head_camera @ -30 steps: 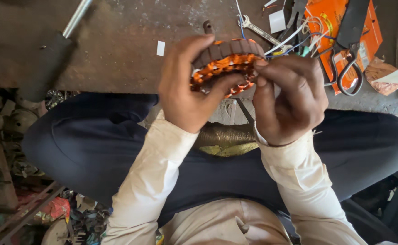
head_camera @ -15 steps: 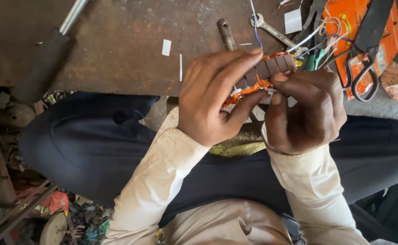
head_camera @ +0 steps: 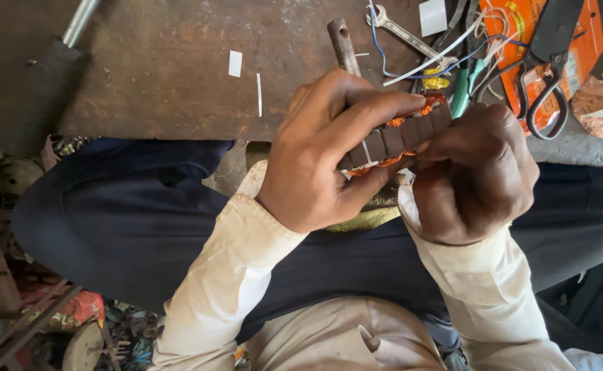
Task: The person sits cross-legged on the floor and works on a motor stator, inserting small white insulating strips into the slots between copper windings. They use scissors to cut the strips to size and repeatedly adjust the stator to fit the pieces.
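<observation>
Lying at the far right of the rusty brown bench (head_camera: pixel 157 75) is a flat orange package (head_camera: pixel 576 48) with dark print, partly covered by a pair of black-handled scissors (head_camera: pixel 545 75). Just past it, at the right edge, sits a crumpled copper-coloured wrapper (head_camera: pixel 593 110) with a pale sheet over its corner. A small white square label (head_camera: pixel 432 16) lies near the top edge, beside a steel spanner (head_camera: pixel 401 31). Two white paper scraps rest further left on the bench: a small rectangle (head_camera: pixel 235 63) and a thin strip (head_camera: pixel 259 94) just beside it.

The motor stator (head_camera: pixel 397 137), a dark laminated ring with orange copper windings, is held edge-on above the person's lap, at the near edge of the bench and between both hands. The left hand (head_camera: pixel 329 158) wraps it from the left: the fingers (head_camera: pixel 377 110) are curled over the top of the ring, close together, and the thumb presses up from beneath, so they are clamped on the stator. The right hand (head_camera: pixel 476 175) meets the ring's right end, its fingers bunched tightly together against the windings; whether they pinch a wire or only press on the ring cannot be told, since the fingertips are hidden.

White, blue and green wires (head_camera: pixel 452 55) trail across the bench behind the hands, near a rusty metal rod (head_camera: pixel 342 45).
</observation>
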